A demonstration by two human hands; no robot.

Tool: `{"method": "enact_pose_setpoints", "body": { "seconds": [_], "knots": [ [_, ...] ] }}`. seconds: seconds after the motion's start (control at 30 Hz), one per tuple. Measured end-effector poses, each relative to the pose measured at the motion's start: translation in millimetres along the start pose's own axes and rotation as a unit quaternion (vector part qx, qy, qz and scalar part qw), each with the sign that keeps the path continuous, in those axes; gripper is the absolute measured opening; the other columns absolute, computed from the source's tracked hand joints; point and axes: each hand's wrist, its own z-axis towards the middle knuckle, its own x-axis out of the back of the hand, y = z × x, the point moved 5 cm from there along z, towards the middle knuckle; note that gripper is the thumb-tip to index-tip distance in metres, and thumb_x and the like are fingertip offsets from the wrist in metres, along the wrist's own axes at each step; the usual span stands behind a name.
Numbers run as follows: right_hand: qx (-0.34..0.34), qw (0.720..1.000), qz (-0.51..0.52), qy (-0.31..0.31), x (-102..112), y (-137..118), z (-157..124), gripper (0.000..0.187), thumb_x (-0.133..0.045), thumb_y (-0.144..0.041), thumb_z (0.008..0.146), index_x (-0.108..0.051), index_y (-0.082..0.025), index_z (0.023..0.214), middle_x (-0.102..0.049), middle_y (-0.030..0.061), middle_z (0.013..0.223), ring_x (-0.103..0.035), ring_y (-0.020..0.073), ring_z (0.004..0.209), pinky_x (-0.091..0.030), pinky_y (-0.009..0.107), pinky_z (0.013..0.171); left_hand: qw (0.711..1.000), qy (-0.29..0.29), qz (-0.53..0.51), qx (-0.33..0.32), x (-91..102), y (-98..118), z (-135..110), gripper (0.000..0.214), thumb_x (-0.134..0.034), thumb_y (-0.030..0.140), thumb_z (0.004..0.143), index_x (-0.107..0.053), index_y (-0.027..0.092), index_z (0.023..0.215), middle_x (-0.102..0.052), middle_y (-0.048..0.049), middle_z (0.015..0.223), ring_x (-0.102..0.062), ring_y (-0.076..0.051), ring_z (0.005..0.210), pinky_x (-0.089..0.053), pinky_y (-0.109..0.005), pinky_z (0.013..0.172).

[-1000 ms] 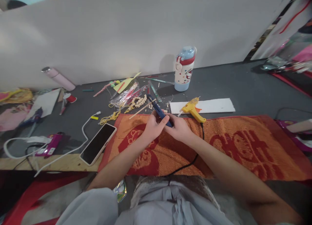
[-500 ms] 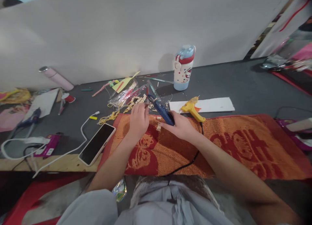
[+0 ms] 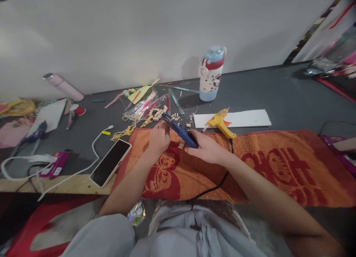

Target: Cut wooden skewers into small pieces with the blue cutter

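Note:
My right hand (image 3: 205, 147) grips the handles of blue cutting pliers (image 3: 179, 129), jaws pointing up and left over the orange and red towel (image 3: 278, 164). My left hand (image 3: 159, 137) is closed in a pinch next to the jaws, holding something small I cannot make out. A short piece of pale wooden stick (image 3: 181, 144) lies on the towel between my hands. Several small cut wooden bits (image 3: 175, 117) lie scattered just beyond the towel's far edge.
A yellow glue gun (image 3: 221, 123) rests on a white strip (image 3: 244, 119), its black cord (image 3: 215, 184) trailing toward me. Blue-and-white bottle (image 3: 210, 73) stands by the wall. Phone (image 3: 111, 163) with white cable (image 3: 96, 147), bead string (image 3: 154, 114), plastic packets (image 3: 143, 105) and pink flask (image 3: 63, 87) lie left.
The long wooden stick seen a second ago is gone from view. My left hand moved left off the pliers, then closed in a pinch by the jaws. A short stick piece now lies on the towel.

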Motion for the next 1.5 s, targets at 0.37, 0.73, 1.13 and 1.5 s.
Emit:
{"method": "enact_pose_setpoints", "body": {
  "seconds": [0.37,0.73,1.13,1.5],
  "knots": [
    [-0.030,0.997,-0.037,0.065,3,4,-1,0.044,-0.055,-0.036,0.077,-0.049,-0.011,0.112,-0.064,0.0150,0.102,-0.060,0.0271,0.090,-0.044,0.035,0.076,0.992,-0.006,-0.117,0.043,11.0,0,0,0.016,-0.040,0.019,0.085,-0.056,0.019,0.087,-0.064,-0.0025,0.076,-0.060,-0.014,0.070,-0.045,-0.026,0.067],
    [0.027,0.993,-0.072,0.089,11,9,3,0.056,-0.055,-0.036,0.075,-0.044,-0.006,0.120,-0.061,0.0199,0.107,-0.058,0.0311,0.099,-0.044,0.040,0.082,0.973,-0.088,-0.203,0.069,17.3,4,11,0.020,-0.040,0.018,0.082,-0.050,0.020,0.065,-0.057,0.0018,0.058,-0.052,-0.012,0.055,-0.041,-0.023,0.058],
    [0.015,0.996,-0.064,0.065,9,10,4,0.061,-0.055,-0.039,0.075,-0.043,-0.005,0.125,-0.062,0.0205,0.110,-0.059,0.0303,0.097,-0.045,0.038,0.080,0.981,-0.044,-0.178,0.057,21.1,5,9,0.012,-0.047,0.014,0.077,-0.058,0.018,0.077,-0.065,-0.0001,0.071,-0.059,-0.013,0.066,-0.045,-0.023,0.064],
    [0.019,0.996,-0.056,0.065,12,8,3,0.054,-0.056,-0.037,0.075,-0.047,-0.007,0.120,-0.065,0.0176,0.105,-0.061,0.0288,0.091,-0.046,0.036,0.077,0.976,-0.037,-0.204,0.064,19.1,3,7,0.011,-0.048,0.012,0.077,-0.057,0.018,0.079,-0.065,0.0013,0.070,-0.059,-0.011,0.063,-0.046,-0.020,0.059]
  ]
}}
